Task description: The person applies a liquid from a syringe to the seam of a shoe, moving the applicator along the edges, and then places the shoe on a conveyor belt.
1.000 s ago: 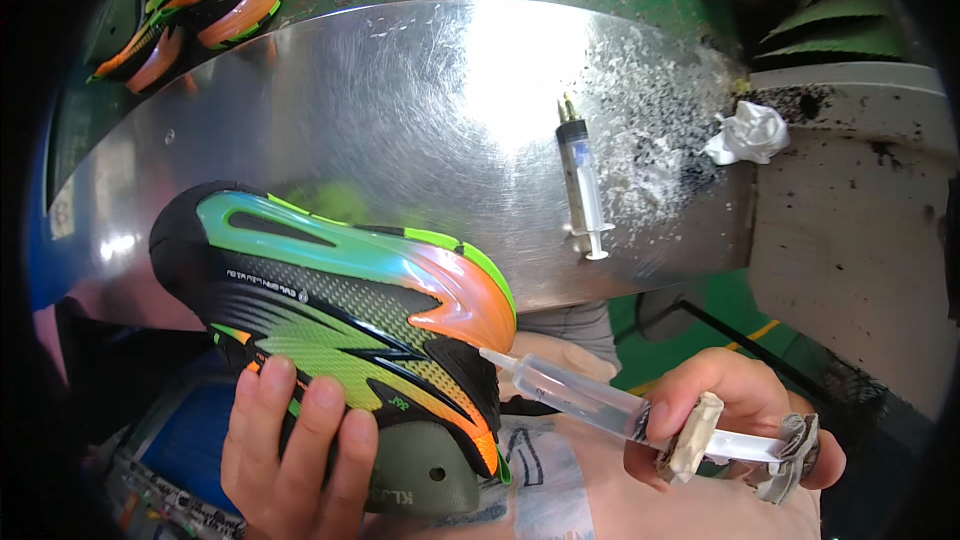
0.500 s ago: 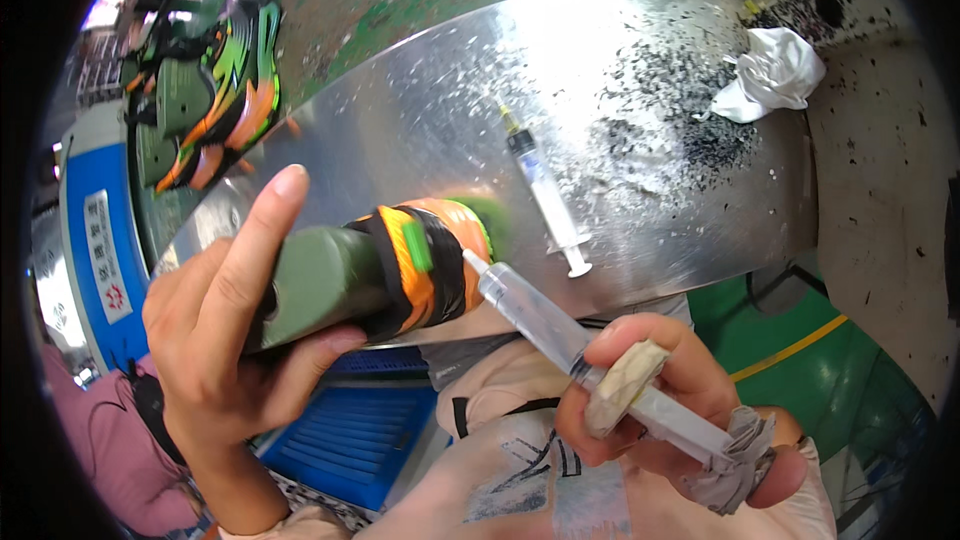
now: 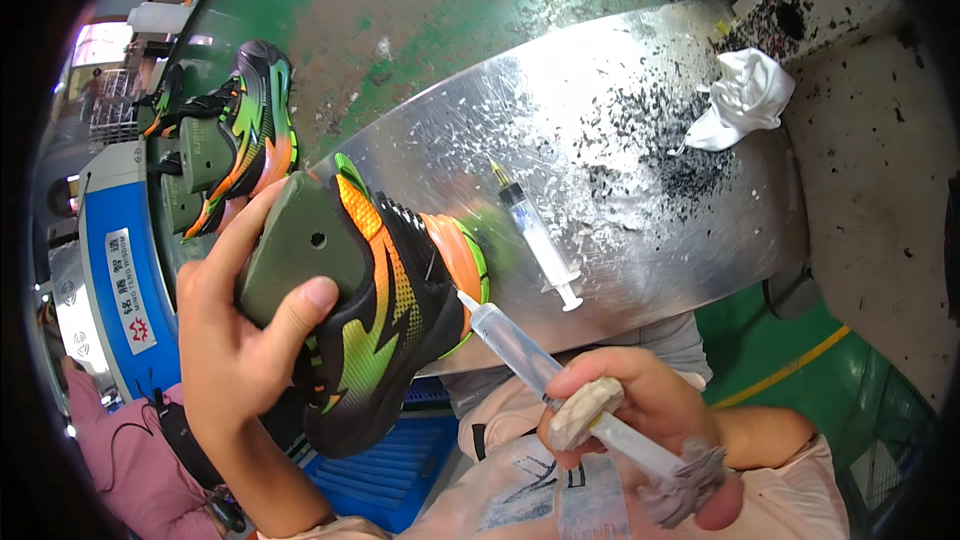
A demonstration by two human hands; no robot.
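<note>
Shop floor, green paint, with a steel surface [image 3: 640,240] ahead of you, speckled with black grit toward its far right. Your left hand [image 3: 235,340] is wrapped around the shoe [image 3: 385,320] on its green last, thumb pressed on the flat last top, heel end tipped toward you, likely so the seam faces the needle. Your right hand [image 3: 640,420] grips the big syringe [image 3: 520,350], fingers closed round the barrel, plunger end near your palm, tip touching or just beside the shoe's orange edge. A spare small syringe [image 3: 535,235] lies loose on the surface just beyond, within reach. White crumpled rag [image 3: 745,100] sits far right by the grit. Another shoe [image 3: 235,140] waits far left on a last.
</note>
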